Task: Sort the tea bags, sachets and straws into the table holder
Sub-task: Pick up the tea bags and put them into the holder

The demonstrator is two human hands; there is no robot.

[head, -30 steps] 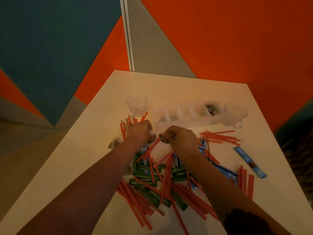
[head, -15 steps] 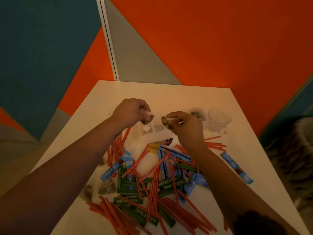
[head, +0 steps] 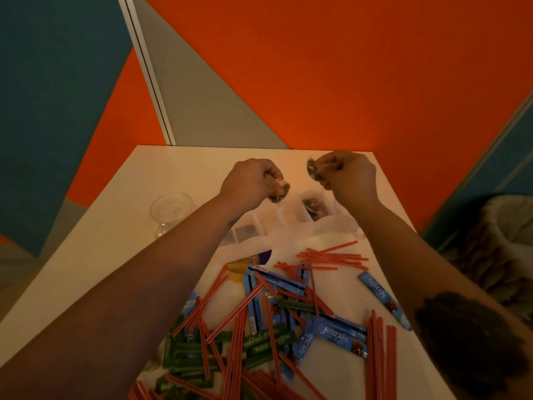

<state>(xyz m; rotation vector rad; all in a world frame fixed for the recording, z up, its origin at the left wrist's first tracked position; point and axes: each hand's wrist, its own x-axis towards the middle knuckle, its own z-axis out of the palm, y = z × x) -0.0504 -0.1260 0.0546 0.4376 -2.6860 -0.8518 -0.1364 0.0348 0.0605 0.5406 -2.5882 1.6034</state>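
Observation:
My left hand [head: 250,183] is closed on a small tea bag [head: 279,194], held above the white table holder [head: 288,235]. Up and to the right, my right hand [head: 350,176] pinches another tea bag [head: 313,171] over the holder's right end. A tea bag [head: 313,204] lies in one of the holder's compartments. On the table near me lie red straws [head: 331,259], blue sachets [head: 336,334] and green sachets [head: 271,340] in a mixed pile.
A clear glass cup [head: 170,212] stands at the left of the holder. A single blue sachet [head: 380,295] lies apart at the right. Orange and teal walls close the table's far side; its right edge drops to a dark floor.
Both hands have lifted from the pile with a tea bag each and moved away from me, over the holder. The right hand has gone further right. The camera has tilted.

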